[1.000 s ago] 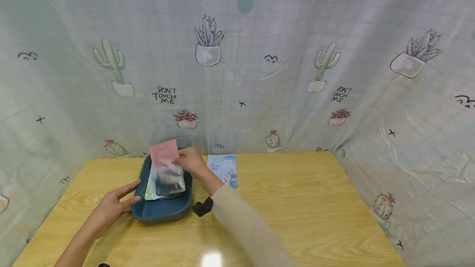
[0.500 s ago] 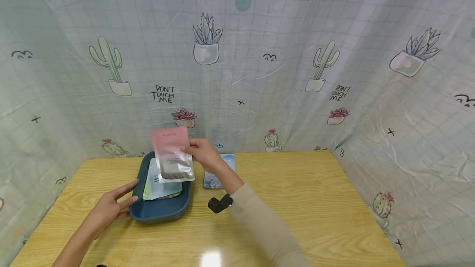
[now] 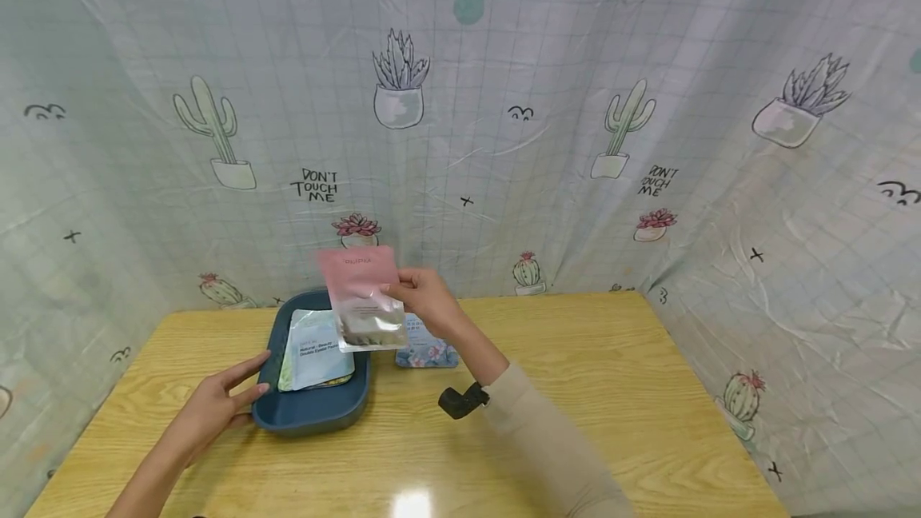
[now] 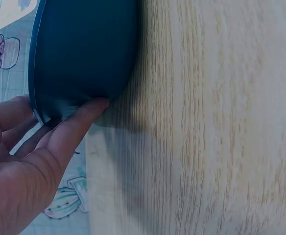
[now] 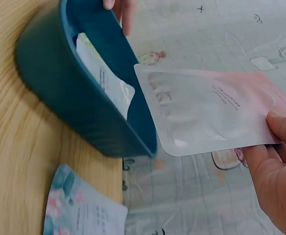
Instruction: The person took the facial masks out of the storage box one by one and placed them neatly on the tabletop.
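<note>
My right hand (image 3: 430, 302) pinches a pink-and-silver face mask packet (image 3: 365, 302) by its side edge, thumb on the printed face. The packet hangs in the air over the right rim of a dark blue storage bin (image 3: 311, 416). At the bin's left wall, my left hand (image 3: 212, 406) grips the rim; in the left wrist view its thumb (image 4: 86, 115) lies along the outside. Inside the bin lies a pale blue packet (image 3: 316, 352), partly covering another with a green and yellow edge. A blue floral packet (image 3: 430, 352) lies on the table right of the bin.
The wooden table (image 3: 576, 390) extends to the right and front of the bin. A curtain (image 3: 489, 142) printed with cacti hangs right behind the table's back edge. A black wrist camera (image 3: 460, 401) sits on the right wrist.
My right hand has lifted the pink-and-silver face mask packet out of the bin and moved it right, uncovering the pale blue packet. The left hand stays at the bin's rim.
</note>
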`<state>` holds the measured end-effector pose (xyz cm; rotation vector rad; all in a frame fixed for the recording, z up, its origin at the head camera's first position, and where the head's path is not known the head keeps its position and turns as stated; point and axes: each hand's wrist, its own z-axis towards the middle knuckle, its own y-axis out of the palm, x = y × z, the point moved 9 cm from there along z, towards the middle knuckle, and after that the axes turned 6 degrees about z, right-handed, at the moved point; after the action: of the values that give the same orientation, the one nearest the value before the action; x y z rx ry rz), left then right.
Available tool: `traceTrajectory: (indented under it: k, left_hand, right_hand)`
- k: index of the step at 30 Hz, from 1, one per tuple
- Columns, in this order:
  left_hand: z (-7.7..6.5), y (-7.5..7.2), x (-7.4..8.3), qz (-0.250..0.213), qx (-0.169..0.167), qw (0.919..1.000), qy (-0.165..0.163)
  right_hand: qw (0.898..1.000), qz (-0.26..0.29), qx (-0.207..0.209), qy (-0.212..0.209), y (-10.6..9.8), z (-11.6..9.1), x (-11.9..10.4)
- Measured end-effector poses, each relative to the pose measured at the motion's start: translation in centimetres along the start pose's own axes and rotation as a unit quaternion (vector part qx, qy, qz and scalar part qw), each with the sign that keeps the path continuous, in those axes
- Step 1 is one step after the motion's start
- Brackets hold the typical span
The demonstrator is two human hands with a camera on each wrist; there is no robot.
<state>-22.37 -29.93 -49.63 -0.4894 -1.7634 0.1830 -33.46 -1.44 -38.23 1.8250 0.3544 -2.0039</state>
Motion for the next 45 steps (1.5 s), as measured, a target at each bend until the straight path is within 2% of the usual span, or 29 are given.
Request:
traceTrajectory:
  k: [6,8,12,16,22,28,38,45]
  left_hand:
    - [0.1,-0.3,0.3,0.002,0.003,1.0000,0.001]
    - [0.1,-0.5,0.4,0.009,0.005,0.9999,0.002]
    - [0.2,-0.5,0.3,0.014,0.005,0.9999,0.001]
    - [0.2,-0.2,0.3,0.014,0.005,0.9999,0.001]
    - [0.2,-0.3,0.4,0.004,0.008,1.0000,-0.004]
    - [0.4,-0.2,0.3,0.020,0.007,0.9997,-0.007]
    - [0.0,0.1,0.0,0.013,0.005,0.9997,-0.021]
    - [-0.2,0.1,-0.1,0.001,0.008,0.9997,-0.022]
  right_hand:
    - [0.998,-0.063,0.031,-0.006,-2.0,-1.8,-0.5]
    - [0.997,-0.074,0.033,-0.004,-2.3,-2.6,-0.8]
    - [0.996,-0.079,0.042,0.009,-3.8,-4.0,-0.1]
    - [0.996,-0.067,0.062,0.015,-6.0,-5.2,0.7]
    - [0.994,-0.042,0.100,0.017,-8.7,-6.5,0.3]
    - [0.993,-0.022,0.115,0.004,-10.7,-7.2,-0.2]
    - [0.988,-0.034,0.147,0.022,-14.2,-8.9,-0.1]
    - [0.988,-0.032,0.151,0.020,-16.3,-9.8,0.0]
